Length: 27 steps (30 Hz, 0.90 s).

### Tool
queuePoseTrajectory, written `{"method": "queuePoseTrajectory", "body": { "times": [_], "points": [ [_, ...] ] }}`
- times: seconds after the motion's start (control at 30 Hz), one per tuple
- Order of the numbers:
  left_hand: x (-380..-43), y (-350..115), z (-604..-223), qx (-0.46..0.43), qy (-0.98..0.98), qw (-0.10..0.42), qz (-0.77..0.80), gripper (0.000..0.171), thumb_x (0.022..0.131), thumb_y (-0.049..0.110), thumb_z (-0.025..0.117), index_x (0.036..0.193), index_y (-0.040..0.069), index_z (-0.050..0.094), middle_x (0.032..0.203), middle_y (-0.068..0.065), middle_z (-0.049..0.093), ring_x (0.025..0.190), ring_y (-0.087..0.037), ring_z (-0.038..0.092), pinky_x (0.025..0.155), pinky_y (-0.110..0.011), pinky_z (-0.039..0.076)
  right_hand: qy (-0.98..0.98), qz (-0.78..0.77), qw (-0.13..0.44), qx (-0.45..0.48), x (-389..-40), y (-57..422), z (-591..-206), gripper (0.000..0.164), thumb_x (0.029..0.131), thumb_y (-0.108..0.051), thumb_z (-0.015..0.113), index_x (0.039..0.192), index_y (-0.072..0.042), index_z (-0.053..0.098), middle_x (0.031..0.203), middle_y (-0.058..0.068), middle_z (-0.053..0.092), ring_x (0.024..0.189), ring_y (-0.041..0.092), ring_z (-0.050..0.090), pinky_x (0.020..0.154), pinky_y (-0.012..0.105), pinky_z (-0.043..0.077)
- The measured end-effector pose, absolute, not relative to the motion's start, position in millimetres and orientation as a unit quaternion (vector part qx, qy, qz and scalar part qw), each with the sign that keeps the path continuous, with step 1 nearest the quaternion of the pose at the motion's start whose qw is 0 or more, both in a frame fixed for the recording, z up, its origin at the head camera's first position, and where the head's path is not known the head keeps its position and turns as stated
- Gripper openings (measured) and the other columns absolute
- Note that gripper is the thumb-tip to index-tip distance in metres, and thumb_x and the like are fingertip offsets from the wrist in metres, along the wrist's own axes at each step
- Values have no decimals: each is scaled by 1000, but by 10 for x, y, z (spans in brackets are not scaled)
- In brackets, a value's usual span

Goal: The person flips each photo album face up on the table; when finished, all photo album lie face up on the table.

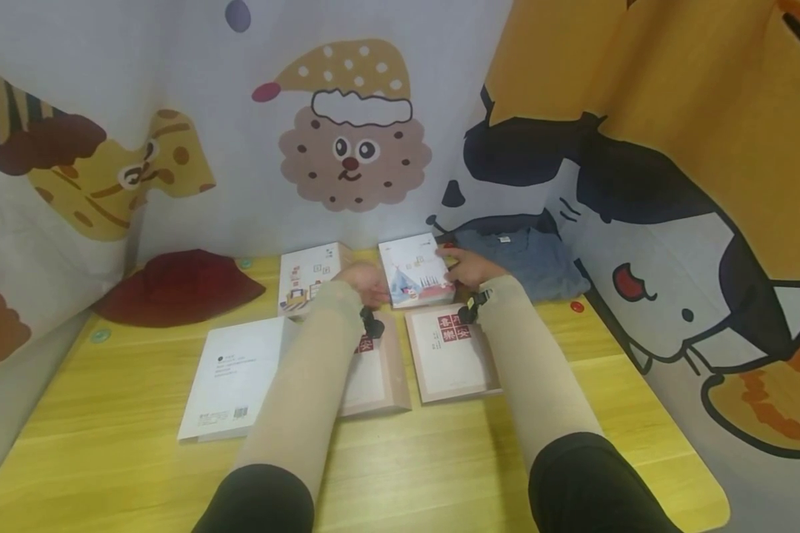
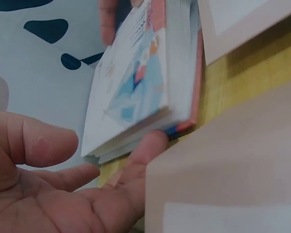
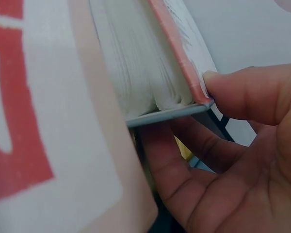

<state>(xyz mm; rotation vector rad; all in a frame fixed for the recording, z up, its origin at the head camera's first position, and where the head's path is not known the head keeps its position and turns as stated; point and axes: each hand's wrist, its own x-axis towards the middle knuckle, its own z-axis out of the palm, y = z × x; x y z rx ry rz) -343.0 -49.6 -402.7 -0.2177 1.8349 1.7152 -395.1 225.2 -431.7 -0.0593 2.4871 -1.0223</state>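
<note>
Tent-cover book (image 1: 408, 268): back of worktop (image 1: 440, 459), between house-cover book (image 1: 311, 270) and blue garment (image 1: 540, 259).
Right hand (image 1: 475, 268): pinches its edge, thumb above, fingers under.
Left hand (image 1: 365, 281): fingers loosely apart, one fingertip at opposite edge, thumb off.
Handling: likely best steadied level from both sides, clear of pink-bordered book (image 1: 455, 364).

Head view: light soft, fairly even; faint shadow on desk (image 1: 440, 459) towards near edge. Wrist views: dimmer, hazy; held book (image 2: 140, 82) cover print smeared in left, foreground book (image 3: 82, 136) out of focus in right.

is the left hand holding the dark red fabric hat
No, the left hand is at the white tent-picture book; the hat lies apart.
</note>
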Motion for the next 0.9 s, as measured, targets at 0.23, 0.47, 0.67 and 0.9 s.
{"method": "queuePoseTrajectory", "body": {
  "times": [0.23,0.47,0.67,0.9],
  "points": [
    [-3421,-500,-4029,-49,695,306,649,89,96,-16,43,171,15,8,125,-25,57,101,-30,62,107,-44,52,885,-407,223,-30,-3935,2262,-4332,74,103,-6,57,168,-29,31,149,14,52,124,29,61,112,48,50],
    [-3441,-497,-4094,26,729,310,610,86,96,-11,49,170,23,22,140,-24,55,93,-24,59,100,-41,56,880,-414,231,-33,-3933,2259,-4336,72,105,-9,58,168,-30,31,150,14,53,125,29,62,109,46,53],
    [-3457,-470,-4134,39,727,298,617,81,97,-11,50,168,20,29,153,-24,47,76,-16,51,97,-40,55,870,-424,250,-36,-3851,2189,-4226,72,105,-7,57,168,-28,29,155,16,51,130,31,61,112,47,51],
    [-3429,-482,-4102,58,740,267,615,77,98,-6,52,167,18,30,157,-20,44,84,-18,55,100,-46,54,857,-451,247,-40,-3745,2102,-4134,73,104,-4,59,168,-21,30,158,19,48,133,37,58,115,51,48]
  ]
}}
